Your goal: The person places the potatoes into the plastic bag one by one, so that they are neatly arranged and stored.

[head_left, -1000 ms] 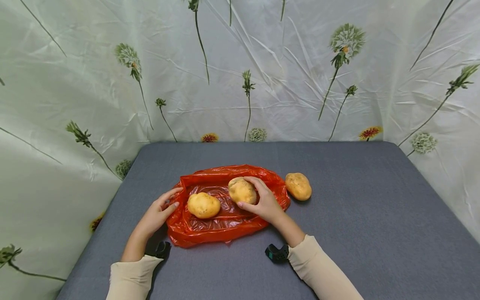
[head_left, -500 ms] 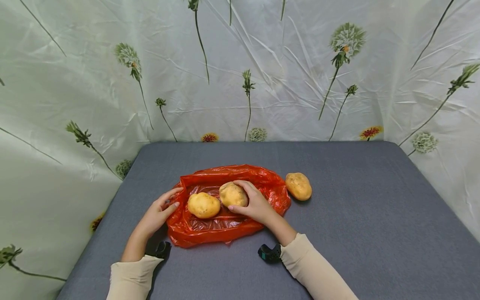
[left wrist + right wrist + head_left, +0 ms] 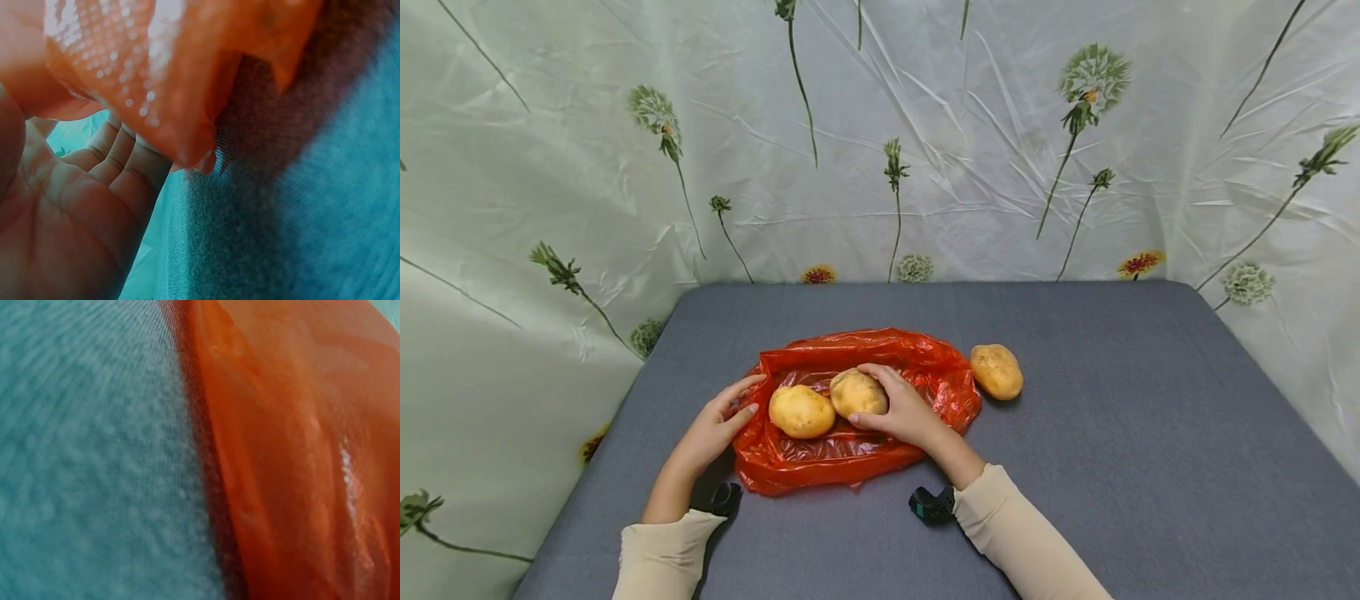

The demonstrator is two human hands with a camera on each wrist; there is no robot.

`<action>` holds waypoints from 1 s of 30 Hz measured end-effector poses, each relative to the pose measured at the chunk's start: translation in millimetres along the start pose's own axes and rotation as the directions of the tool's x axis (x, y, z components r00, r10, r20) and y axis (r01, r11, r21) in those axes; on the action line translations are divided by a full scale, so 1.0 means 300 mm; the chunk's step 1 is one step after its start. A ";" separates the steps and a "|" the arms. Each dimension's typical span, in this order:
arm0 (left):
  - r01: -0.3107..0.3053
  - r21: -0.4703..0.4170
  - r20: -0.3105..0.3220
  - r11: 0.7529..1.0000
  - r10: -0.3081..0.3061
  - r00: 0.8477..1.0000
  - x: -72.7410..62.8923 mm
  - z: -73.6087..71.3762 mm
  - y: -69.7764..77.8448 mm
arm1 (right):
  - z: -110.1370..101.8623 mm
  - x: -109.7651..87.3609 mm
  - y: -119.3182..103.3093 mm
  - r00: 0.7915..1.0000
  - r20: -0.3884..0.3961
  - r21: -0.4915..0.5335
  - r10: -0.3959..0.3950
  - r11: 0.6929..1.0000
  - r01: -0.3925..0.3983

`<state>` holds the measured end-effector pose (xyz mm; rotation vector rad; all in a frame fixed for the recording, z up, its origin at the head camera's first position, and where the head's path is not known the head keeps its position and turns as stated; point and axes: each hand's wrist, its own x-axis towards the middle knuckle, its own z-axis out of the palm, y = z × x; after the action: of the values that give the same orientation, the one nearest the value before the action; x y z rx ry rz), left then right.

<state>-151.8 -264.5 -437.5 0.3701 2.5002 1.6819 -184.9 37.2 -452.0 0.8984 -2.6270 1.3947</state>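
I have the right hand's [image 3: 912,415] fingers curled round a blotchy, rounded potato [image 3: 856,393], against a smooth oval potato [image 3: 801,412] inside the glossy, crinkled plastic bag [image 3: 827,475]. The left hand's [image 3: 713,429] fingers, loosely parted, touch its rim. Grey fabric covers the surface [image 3: 1112,467].

Held potato [image 3: 854,392] and its neighbour [image 3: 801,412] have shifted left.

Yellow potato [image 3: 801,412] against browner potato [image 3: 856,393] (2 in 1 red bag [image 3: 827,473])
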 end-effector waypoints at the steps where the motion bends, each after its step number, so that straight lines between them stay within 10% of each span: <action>1: 0.001 -0.001 -0.001 1.000 -0.001 1.000 0.000 0.000 0.001 | 0.000 -0.001 0.000 1.000 0.007 0.001 0.001 1.000 -0.001; 30: -0.010 0.015 -0.002 1.000 0.010 1.000 0.001 -0.002 -0.003 | -0.043 -0.015 -0.017 0.992 -0.069 0.008 -0.102 0.995 0.103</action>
<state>-152.1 -265.2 -438.0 0.3829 2.5173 1.6691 -181.7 47.1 -441.7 0.9546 -2.4885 1.3910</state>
